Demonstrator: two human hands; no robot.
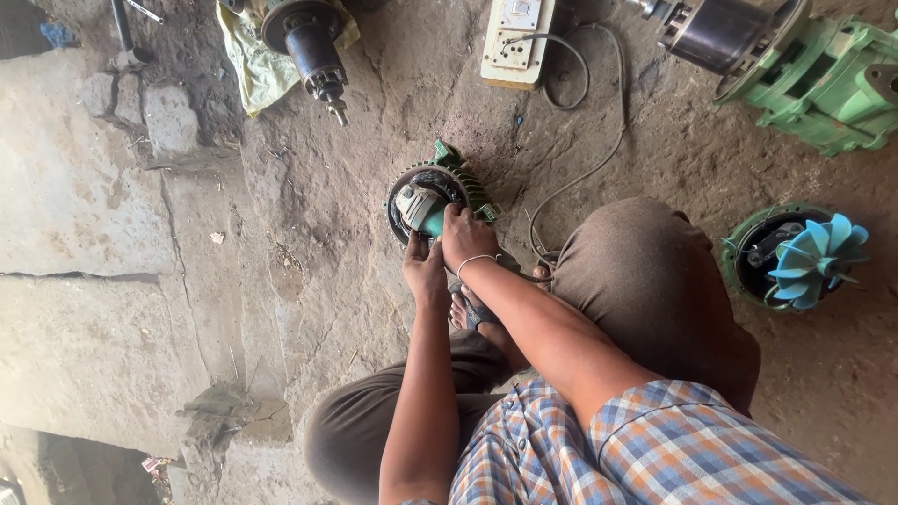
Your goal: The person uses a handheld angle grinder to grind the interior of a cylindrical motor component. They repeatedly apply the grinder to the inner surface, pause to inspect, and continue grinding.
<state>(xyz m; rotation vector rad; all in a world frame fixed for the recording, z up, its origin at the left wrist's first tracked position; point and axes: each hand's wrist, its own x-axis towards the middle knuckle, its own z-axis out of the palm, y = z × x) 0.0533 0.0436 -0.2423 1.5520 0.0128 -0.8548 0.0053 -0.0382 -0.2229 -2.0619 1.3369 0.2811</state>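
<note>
A green ribbed motor housing (465, 180) lies on the dirt floor in front of me. An angle grinder (418, 208) with a green body and grey head sits inside the housing's round opening. My right hand (467, 236), with a thin bangle at the wrist, is closed around the grinder's body. My left hand (426, 269) grips the tool just behind it, close to my foot (475, 313). The grinder's disc is hidden inside the housing.
A cable (589, 168) runs from the grinder to a white switch board (516, 42). A motor rotor (313, 47) lies on a yellow cloth at the top. A large green motor casing (823, 79) is at the top right, and a teal fan in a housing (804, 257) is at the right. Stone slabs (84, 206) lie at the left.
</note>
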